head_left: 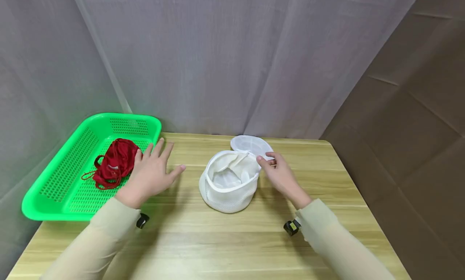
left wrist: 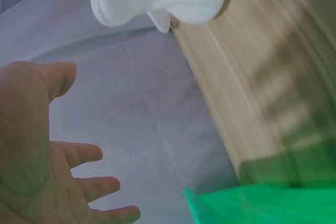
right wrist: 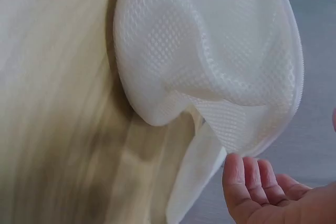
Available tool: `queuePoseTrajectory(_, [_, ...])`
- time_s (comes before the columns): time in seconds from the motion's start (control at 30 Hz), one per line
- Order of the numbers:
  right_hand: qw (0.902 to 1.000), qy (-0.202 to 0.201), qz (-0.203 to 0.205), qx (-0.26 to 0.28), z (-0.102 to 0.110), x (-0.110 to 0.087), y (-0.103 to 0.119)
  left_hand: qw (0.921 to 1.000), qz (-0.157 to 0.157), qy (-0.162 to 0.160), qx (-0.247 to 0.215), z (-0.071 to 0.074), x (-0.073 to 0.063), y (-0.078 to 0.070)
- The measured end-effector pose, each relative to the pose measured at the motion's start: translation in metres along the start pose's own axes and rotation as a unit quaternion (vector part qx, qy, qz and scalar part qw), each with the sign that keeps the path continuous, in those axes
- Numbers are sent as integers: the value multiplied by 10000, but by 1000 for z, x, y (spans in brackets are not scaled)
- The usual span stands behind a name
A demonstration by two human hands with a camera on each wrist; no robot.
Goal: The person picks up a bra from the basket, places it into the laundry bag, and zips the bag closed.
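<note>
A white mesh laundry bag (head_left: 229, 195) stands on the table with its mouth open upward and its round lid (head_left: 250, 144) folded back behind it. My right hand (head_left: 282, 177) is at the right side of its rim, fingers loosely bent; in the right wrist view the fingertips (right wrist: 234, 162) meet the bag's edge. My left hand (head_left: 149, 173) hovers by the right rim of a green basket (head_left: 65, 205), fingers spread, holding nothing. Inside that basket lies a crumpled red cloth item (head_left: 121, 161) with thin straps, partly hidden by the left fingers.
The wooden table (head_left: 210, 247) runs back to a grey curtain (head_left: 203, 62). Brown sheeting (head_left: 410, 110) hangs along the right side. The basket overhangs the table's left edge.
</note>
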State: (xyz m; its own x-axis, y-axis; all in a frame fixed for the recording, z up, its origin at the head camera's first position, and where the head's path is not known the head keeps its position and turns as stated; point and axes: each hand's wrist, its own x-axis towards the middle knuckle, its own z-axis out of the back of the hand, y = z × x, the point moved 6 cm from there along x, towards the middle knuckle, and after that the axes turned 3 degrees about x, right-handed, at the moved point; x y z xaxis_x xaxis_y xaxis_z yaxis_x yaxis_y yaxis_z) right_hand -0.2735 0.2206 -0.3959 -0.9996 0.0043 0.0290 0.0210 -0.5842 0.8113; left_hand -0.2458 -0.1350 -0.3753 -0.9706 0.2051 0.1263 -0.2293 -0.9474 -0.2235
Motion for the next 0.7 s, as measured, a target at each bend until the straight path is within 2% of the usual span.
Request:
queuePoseTrajectory(0.2, [9989, 222, -243, 347, -8, -4, -10, 9998, 213, 44, -35, 13, 1, 21])
queuePoseTrajectory(0.47, [9975, 186, -442, 527, -15, -9, -16, 9987, 451, 143, -204, 38, 7, 52])
queuePoseTrajectory(0.7, [9979, 191, -411, 472, -18, -12, -15, 9939, 863, 561, -403, 34, 20, 97])
